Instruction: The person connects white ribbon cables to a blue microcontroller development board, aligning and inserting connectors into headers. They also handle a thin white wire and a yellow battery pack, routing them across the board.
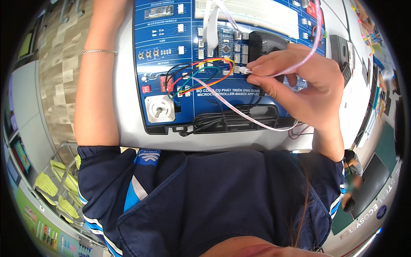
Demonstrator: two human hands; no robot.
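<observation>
My right hand [304, 79] pinches a small white plug [244, 70] between thumb and fingertips. The plug is at the column of white sockets right of the small microcontroller board [225, 48]; whether it is seated cannot be seen. A pinkish-white cable [317, 38] runs by the hand. Beneath lies the blue electronics training board [167, 51]. Red, yellow, black and green jumper wires [227, 62] loop between a red driver module [166, 83] and the middle sockets. My left forearm [97, 90], wearing a thin bracelet, reaches past the top edge, so that hand is out of sight.
A white breadboard [274, 20] spans the board's upper part. A square motor [160, 109] sits at its lower left, beside a coiled black cable [227, 121]. Partly behind my right hand is a black rounded object [263, 45]. Yellow-green chairs [62, 184] stand at far left.
</observation>
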